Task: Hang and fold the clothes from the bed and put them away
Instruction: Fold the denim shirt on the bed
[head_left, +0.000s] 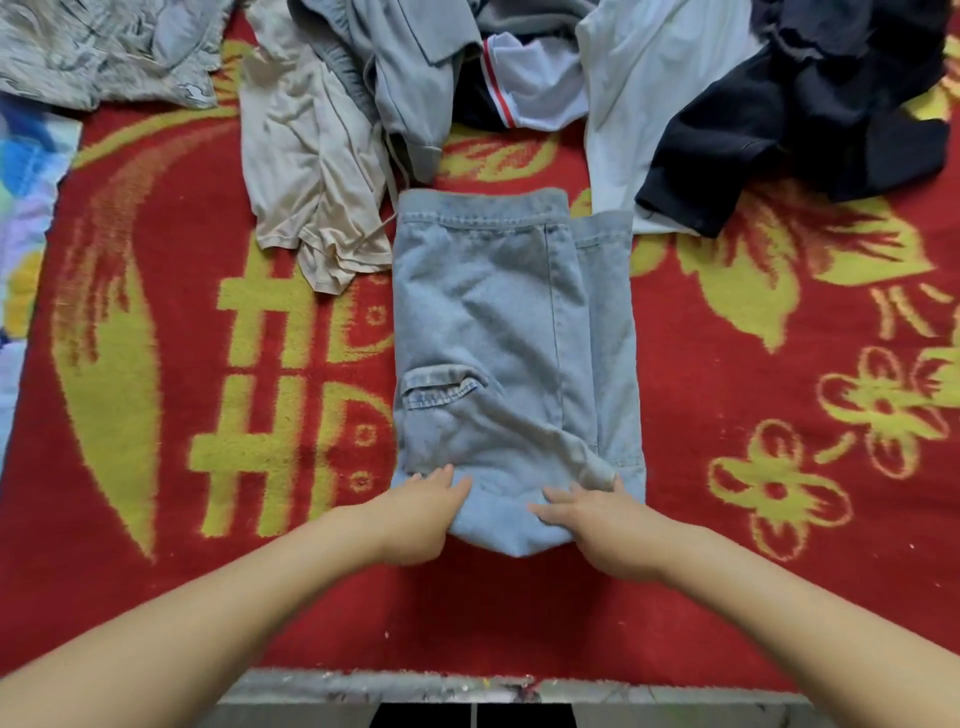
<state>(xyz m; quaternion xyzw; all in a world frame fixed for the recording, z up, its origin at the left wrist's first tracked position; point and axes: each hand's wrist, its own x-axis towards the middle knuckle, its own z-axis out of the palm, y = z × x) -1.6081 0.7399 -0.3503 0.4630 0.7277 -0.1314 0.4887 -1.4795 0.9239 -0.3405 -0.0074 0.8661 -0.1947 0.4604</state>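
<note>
Under both hands, a pair of light blue denim jeans (509, 332) is lying folded lengthwise on the bed's red and yellow blanket (753, 415), its waistband end away from the person and its near, rounded fold being held. The near left corner is being gripped by the left hand (421, 512), thumb on top and fingers apparently tucked beneath the edge. The near right corner is being pressed by the right hand (592, 519), fingers spread over the cloth, the tips seeming to curl round the fold.

Denim of this kind is judged fairly heavy and stiff for cloth: creases are likely being held well, and little slipping is expected on the fuzzy blanket, though the stacked layers may shift if lifted from one side only. The two near corners are judged the best places to take hold, so that the fold can be carried away from the hands toward the waistband.

Beyond the jeans, well past the fingertips, unfolded clothes are lying heaped: a beige top (311, 182), a grey garment (410, 78), a white shirt (634, 93) and a dark garment (810, 104).
</note>
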